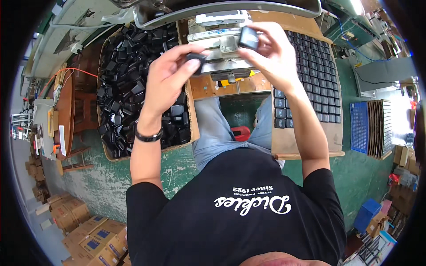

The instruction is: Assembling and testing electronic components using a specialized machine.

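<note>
My left hand (171,77) pinches a small black plastic case (195,62) at the left side of a metal machine bed. Opposite it, my right hand (273,55) holds another black plastic case (249,38) between thumb and fingers, its glossy face showing. Between the two hands sits a pale block-shaped fixture (228,44) on the metal machine bed (213,55). Both cases are off the fixture. What kind of article the cases belong to, I cannot tell.
On the left stands a cardboard box (194,119) heaped with loose black cases (126,84). To the right, a board (306,144) carries rows of black cases (317,77). A curved metal machine frame (230,6) crosses above the bed. Stacked boards (379,128) stand beyond.
</note>
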`<action>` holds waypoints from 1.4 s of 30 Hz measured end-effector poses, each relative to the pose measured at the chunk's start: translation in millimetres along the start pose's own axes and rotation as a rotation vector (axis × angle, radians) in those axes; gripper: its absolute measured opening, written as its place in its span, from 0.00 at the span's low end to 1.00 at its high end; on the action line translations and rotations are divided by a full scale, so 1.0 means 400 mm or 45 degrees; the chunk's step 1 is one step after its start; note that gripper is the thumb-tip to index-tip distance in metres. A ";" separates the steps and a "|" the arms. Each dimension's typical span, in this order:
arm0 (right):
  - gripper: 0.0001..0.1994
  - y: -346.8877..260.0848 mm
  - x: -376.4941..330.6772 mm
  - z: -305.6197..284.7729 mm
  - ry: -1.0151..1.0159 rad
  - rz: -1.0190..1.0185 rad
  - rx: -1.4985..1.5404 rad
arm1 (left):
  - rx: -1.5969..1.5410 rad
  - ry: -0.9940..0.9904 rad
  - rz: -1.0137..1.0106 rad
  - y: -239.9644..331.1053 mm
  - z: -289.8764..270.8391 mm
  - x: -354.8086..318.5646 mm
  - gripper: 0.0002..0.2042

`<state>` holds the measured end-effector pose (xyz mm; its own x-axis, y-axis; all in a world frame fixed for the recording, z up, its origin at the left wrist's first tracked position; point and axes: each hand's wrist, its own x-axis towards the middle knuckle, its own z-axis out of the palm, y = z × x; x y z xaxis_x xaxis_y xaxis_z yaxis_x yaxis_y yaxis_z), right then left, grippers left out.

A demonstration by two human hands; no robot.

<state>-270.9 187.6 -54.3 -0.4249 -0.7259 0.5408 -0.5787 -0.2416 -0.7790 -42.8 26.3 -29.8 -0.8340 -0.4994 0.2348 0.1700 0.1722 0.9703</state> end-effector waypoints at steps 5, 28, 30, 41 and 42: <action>0.27 0.008 -0.229 -0.131 0.328 0.274 0.055 | 0.211 -0.039 0.096 -0.027 0.085 0.116 0.11; 0.19 0.062 -0.752 -0.331 0.564 1.300 -0.829 | 1.481 -0.249 0.818 -0.095 0.139 0.102 0.35; 0.19 0.063 -0.753 -0.318 0.505 1.345 -0.767 | 1.338 -0.295 0.835 -0.099 0.126 0.067 0.38; 0.15 0.096 -0.763 -0.350 0.292 1.242 -0.950 | 1.219 0.361 0.305 -0.081 -0.103 -0.226 0.11; 0.16 0.090 -0.762 -0.354 0.265 1.268 -0.965 | 1.212 0.369 0.302 -0.082 -0.140 -0.233 0.11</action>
<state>-260.9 491.4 -202.2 -0.9651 -0.2493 -0.0797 -0.1692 0.8266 -0.5368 58.5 19.7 -80.3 -0.6527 -0.5291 0.5423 -0.2788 0.8333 0.4774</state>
